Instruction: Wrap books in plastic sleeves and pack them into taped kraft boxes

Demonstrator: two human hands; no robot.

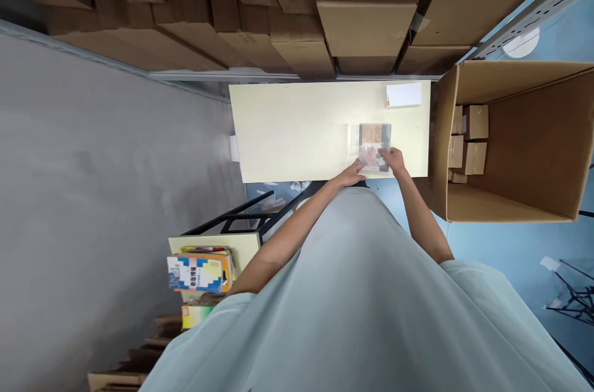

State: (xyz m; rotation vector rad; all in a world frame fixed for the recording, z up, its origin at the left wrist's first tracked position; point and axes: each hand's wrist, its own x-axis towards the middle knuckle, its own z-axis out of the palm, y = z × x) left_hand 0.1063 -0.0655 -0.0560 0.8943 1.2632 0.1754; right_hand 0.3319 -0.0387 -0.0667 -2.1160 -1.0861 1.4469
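Observation:
A thin book (371, 133) with a tan and grey cover lies on the cream table, with clear plastic wrap (353, 138) around it that sticks out past its left edge. My left hand (351, 174) is closed at the near left corner, fingertips on the plastic. At the right edge, my right hand (393, 159) grips the wrapped book between thumb and fingers. Glare on the plastic blurs the cover's print.
A small white box (403, 95) sits at the back right of the table (288, 132). To the right stands a big open carton (533, 132) holding several small boxes. Shelved cartons (366, 21) line the back. Books (197, 273) are stacked on a stand at lower left.

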